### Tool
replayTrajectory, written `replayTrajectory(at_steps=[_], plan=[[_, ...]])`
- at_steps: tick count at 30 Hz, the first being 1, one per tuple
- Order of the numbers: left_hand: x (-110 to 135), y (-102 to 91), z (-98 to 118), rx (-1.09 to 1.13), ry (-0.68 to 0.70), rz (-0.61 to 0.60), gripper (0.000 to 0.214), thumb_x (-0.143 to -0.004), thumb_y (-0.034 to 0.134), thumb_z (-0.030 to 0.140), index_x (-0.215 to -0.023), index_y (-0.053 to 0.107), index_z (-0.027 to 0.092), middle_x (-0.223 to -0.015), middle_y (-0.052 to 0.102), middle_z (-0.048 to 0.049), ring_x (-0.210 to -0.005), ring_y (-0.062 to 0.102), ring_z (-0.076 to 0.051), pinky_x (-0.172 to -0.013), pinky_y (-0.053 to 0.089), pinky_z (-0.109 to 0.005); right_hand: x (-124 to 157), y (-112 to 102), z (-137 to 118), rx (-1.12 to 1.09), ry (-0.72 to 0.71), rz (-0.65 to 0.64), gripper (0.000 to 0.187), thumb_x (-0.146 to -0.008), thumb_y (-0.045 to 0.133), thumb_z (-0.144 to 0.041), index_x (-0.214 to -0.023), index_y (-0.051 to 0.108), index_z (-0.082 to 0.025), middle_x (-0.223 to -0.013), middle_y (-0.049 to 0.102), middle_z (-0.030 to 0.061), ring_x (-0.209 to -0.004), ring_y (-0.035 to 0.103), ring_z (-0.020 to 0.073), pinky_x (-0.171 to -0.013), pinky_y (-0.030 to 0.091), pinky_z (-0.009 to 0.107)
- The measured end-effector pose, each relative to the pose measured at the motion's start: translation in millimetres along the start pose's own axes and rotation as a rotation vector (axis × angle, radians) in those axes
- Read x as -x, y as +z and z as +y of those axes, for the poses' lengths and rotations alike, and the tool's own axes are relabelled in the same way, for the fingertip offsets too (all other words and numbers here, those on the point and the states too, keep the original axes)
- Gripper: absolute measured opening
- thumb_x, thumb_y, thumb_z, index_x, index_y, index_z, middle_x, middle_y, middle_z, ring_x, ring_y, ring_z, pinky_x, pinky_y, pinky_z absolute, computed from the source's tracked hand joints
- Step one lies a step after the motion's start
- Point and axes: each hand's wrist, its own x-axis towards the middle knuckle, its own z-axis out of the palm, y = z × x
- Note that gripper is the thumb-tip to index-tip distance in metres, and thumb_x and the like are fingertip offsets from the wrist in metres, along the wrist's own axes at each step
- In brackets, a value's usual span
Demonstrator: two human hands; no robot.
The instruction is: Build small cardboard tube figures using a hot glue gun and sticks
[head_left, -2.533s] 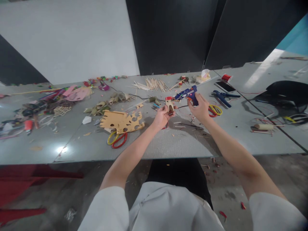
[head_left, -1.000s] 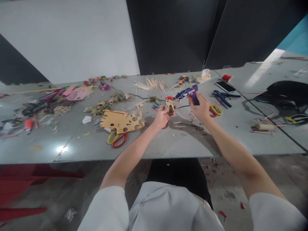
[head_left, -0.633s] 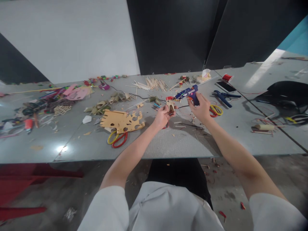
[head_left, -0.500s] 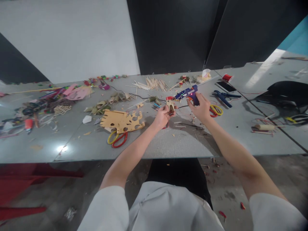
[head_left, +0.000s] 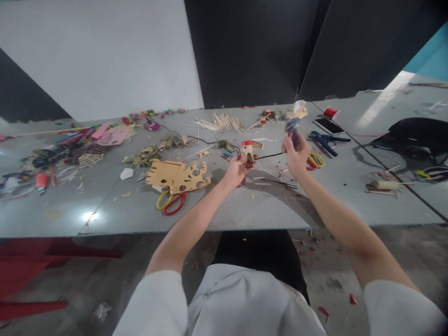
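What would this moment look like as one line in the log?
left hand: holding red-topped piece | right hand: holding glue gun, blurred, apart from piece | on table: pliers, phone

blue glue gun in right grip

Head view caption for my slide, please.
Left hand holds a red-topped piece; right hand holds a blurred blue glue gun apart from it.

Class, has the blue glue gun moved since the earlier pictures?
Yes: the blue glue gun has moved right, nearer the blue pliers lying still.
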Motion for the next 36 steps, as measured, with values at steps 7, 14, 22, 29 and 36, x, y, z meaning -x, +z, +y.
replayTrajectory(at_steps=[7,14,22,29,36], plan=[[-3,-2.4,-2,0.031,0.018,0.005,0.016,-0.105,0.058,0.025,-0.099,0.069,0.015,-0.098,0.079,-0.0132,-0.075,0.07,-0.019,-0.074,0.053,-0.033,-20,-13,23,-0.02,0.141,0.188,0.061,-0.099,0.05,-0.082,-0.115,0.068,-0.026,-0.079,0.061,0.0023,-0.064,0.062,0.0198,-0.058,0.05,0.033],[-1,0.8,-1,0.057,0.01,0.029,0.012,-0.103,0.065,0.027,-0.094,0.063,0.018,-0.099,0.079,-0.0127,-0.073,0.07,-0.018,-0.077,0.054,-0.034,-20,-23,52,0.602,0.29,-0.036,0.049,-0.097,0.064,-0.058,-0.117,0.069,-0.014,-0.103,0.076,0.0178,-0.097,0.071,0.0328,-0.088,0.054,0.043],[-1,1.1,-3,0.031,-0.014,0.059,0.013,-0.1,0.071,0.03,-0.102,0.064,0.019,-0.105,0.079,-0.0129,-0.083,0.073,-0.02,-0.08,0.056,-0.035,-11,-12,64,0.917,0.343,-0.384,0.061,-0.101,0.059,-0.061,-0.126,0.068,-0.006,-0.126,0.07,0.0309,-0.119,0.065,0.0424,-0.102,0.048,0.051],[0,1.2,-3,-0.014,0.016,0.023,0.013,-0.101,0.067,0.031,-0.102,0.064,0.019,-0.099,0.08,-0.0115,-0.074,0.071,-0.017,-0.074,0.059,-0.032,-29,-39,49,0.693,0.009,-0.728,0.027,-0.093,0.068,-0.046,-0.098,0.08,-0.022,-0.112,0.077,0.0118,-0.102,0.068,0.028,-0.092,0.05,0.039],[-1,-0.8,-4,-0.021,-0.005,0.063,0.01,-0.102,0.066,0.029,-0.103,0.064,0.02,-0.106,0.08,-0.0122,-0.082,0.072,-0.019,-0.083,0.057,-0.035,-30,-44,44,0.553,-0.001,-0.961,0.007,-0.079,0.078,-0.035,-0.076,0.08,-0.029,-0.08,0.08,0.0015,-0.073,0.068,0.0214,-0.071,0.051,0.033]])
